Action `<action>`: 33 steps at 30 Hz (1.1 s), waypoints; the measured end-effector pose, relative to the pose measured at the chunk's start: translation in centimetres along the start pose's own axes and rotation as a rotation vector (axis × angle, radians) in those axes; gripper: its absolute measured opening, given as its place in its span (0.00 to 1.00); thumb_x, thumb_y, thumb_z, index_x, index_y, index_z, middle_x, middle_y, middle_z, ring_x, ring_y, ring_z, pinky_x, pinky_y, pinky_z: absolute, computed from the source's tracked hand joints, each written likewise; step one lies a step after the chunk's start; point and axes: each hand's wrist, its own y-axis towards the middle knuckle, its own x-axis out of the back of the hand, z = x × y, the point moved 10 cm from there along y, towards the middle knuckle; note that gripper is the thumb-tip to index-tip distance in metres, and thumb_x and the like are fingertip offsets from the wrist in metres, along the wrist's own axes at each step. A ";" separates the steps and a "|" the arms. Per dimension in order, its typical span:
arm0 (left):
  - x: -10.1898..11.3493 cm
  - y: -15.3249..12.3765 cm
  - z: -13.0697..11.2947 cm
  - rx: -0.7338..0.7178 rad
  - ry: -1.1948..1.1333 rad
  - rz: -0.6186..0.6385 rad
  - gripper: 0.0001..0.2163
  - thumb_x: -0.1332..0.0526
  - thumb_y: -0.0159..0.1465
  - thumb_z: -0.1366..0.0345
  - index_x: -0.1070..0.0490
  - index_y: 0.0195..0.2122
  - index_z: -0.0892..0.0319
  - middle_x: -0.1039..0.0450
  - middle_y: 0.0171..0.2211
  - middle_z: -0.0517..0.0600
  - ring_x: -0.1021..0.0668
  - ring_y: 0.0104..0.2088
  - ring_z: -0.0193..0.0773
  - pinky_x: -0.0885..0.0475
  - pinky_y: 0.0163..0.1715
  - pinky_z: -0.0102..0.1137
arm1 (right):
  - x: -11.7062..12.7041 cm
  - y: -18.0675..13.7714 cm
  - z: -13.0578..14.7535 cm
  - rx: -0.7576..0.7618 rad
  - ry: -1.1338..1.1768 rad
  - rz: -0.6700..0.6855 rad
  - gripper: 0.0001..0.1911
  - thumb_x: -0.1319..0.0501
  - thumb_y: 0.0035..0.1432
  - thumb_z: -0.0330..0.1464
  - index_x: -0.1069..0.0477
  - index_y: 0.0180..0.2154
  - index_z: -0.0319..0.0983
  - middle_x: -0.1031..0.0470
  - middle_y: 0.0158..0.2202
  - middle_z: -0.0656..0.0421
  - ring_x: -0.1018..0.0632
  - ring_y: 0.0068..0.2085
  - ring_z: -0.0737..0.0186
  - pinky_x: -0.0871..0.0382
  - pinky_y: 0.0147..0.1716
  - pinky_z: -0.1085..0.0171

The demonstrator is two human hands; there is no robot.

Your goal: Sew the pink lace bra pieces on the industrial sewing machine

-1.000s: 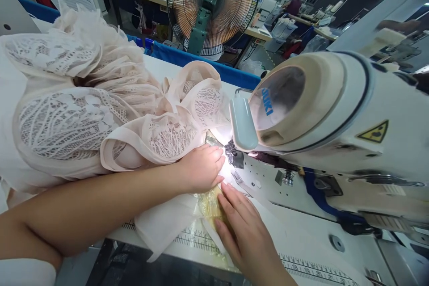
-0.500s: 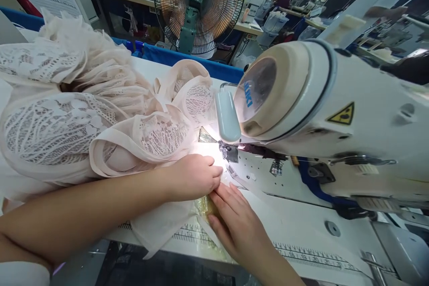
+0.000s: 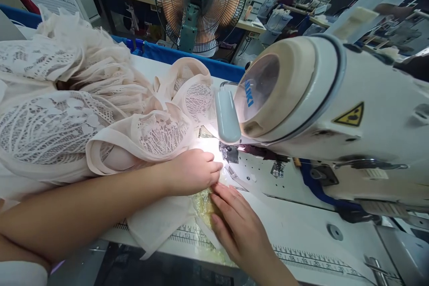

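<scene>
My left hand (image 3: pixel 192 172) rests curled on pale pink fabric (image 3: pixel 161 221) right beside the presser foot (image 3: pixel 229 153) of a white sewing machine (image 3: pixel 321 116). Just below it, my right hand (image 3: pixel 236 225) lies flat with fingers together, pressing a yellowish lace strip (image 3: pixel 203 205) onto the table. The needle area is brightly lit and partly hidden by the machine head. A big heap of pink lace garments (image 3: pixel 77 111) lies along my left forearm.
A printed ruler (image 3: pixel 301 261) runs along the front edge of the white table (image 3: pixel 301 232). A standing fan (image 3: pixel 201 4) is behind the blue table border (image 3: pixel 187 60). Other workstations fill the background.
My view drifted slightly. Both hands stay pressed on the fabric near the needle, shifted a little toward me.
</scene>
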 end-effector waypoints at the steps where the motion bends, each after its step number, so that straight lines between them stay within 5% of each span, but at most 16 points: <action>1: 0.0 0.0 0.0 -0.015 0.005 -0.002 0.07 0.46 0.62 0.72 0.29 0.33 0.63 0.30 0.37 0.54 0.30 0.36 0.37 0.35 0.33 0.32 | 0.0 0.0 -0.1 -0.003 0.001 0.001 0.18 0.44 0.58 0.27 0.36 0.50 0.33 0.35 0.54 0.51 0.35 0.56 0.57 0.40 0.56 0.54; 9: -0.2 0.2 0.7 0.028 -0.012 0.020 0.09 0.48 0.62 0.72 0.29 0.29 0.62 0.33 0.31 0.52 0.33 0.31 0.38 0.40 0.30 0.36 | 0.0 0.0 -0.2 -0.013 0.011 0.006 0.17 0.44 0.57 0.27 0.36 0.50 0.34 0.36 0.54 0.52 0.35 0.56 0.58 0.39 0.56 0.54; 33: 0.1 -0.1 2.3 0.064 -0.045 -0.017 0.10 0.48 0.64 0.73 0.28 0.32 0.60 0.29 0.33 0.51 0.30 0.38 0.37 0.40 0.41 0.36 | 0.2 -0.1 -0.4 -0.031 0.063 0.013 0.15 0.45 0.58 0.27 0.35 0.48 0.33 0.34 0.53 0.49 0.33 0.55 0.56 0.37 0.55 0.53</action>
